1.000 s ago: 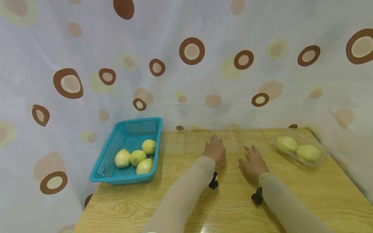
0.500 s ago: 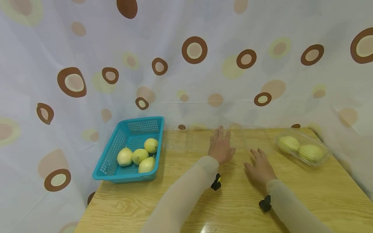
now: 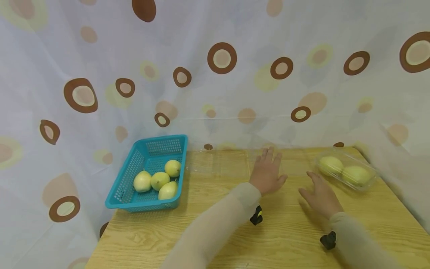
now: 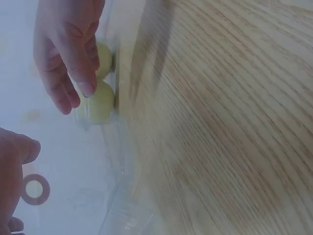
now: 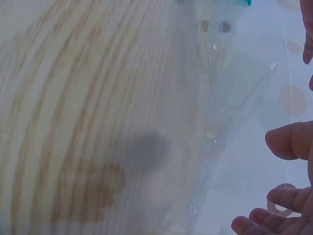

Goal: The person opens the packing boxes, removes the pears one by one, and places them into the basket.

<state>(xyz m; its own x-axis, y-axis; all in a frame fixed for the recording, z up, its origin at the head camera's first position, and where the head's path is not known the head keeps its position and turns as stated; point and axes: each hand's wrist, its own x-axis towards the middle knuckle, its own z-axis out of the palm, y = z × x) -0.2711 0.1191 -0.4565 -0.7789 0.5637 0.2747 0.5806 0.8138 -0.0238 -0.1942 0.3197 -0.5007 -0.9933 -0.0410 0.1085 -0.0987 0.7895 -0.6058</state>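
Observation:
My left hand (image 3: 268,172) reaches over clear plastic containers (image 3: 231,162) along the table's back, fingers straight and spread. Nothing shows in its grasp. To its right, my right hand (image 3: 320,196) hovers over the wood with the thumb apart from the fingers, holding nothing. Just beyond that hand stands a clear plastic box (image 3: 367,183) with two yellow-green pears (image 3: 356,175) inside. The left wrist view has the right hand (image 4: 68,54) overlapping this box. In the right wrist view, clear plastic (image 5: 215,107) lies beyond the right thumb (image 5: 288,141).
A blue plastic basket (image 3: 144,205) holding several pears (image 3: 142,182) stands at the left of the wooden table (image 3: 285,239). Behind the table hangs a white curtain (image 3: 248,86) with brown and yellow spots.
Both hands have moved to the right, the left one across the clear containers with its fingers spreading, the right one nearer the box of pears. The basket stays in place.

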